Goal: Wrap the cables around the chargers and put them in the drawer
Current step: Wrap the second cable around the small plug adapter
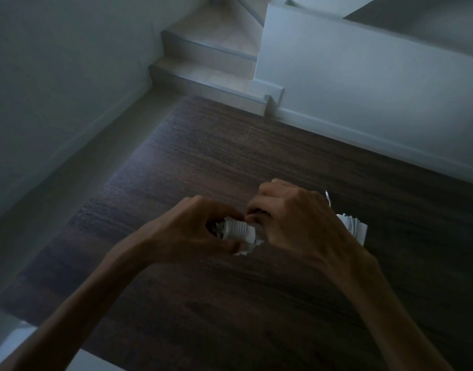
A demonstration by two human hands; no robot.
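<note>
Over a dark wooden surface (230, 162), both hands meet near the lower middle of the view. Left hand (192, 231) is curled round a white charger (238, 231), thumb below and fingers over the top, so the charger sits in its grip just above the wood. White cable (236, 228) is wound round that charger in tight, even turns that show between thumb and fingers. Right hand (297, 223) is curled too, knuckles up, its fingertips pressed in against the end of the charger beside the left hand; it seems to pinch the cable there, though the dim light and the fingers themselves hide the exact hold. Behind the right hand, just to its right, a second charger (356, 228) lies on the wood with cable already coiled round it, partly hidden by the wrist. A thin white cable end (328, 198) sticks up past the right knuckles, and whether it belongs to the first or the second charger cannot be told. Beyond the wood, pale tiled steps (211, 60) rise between white walls (364, 84).
</note>
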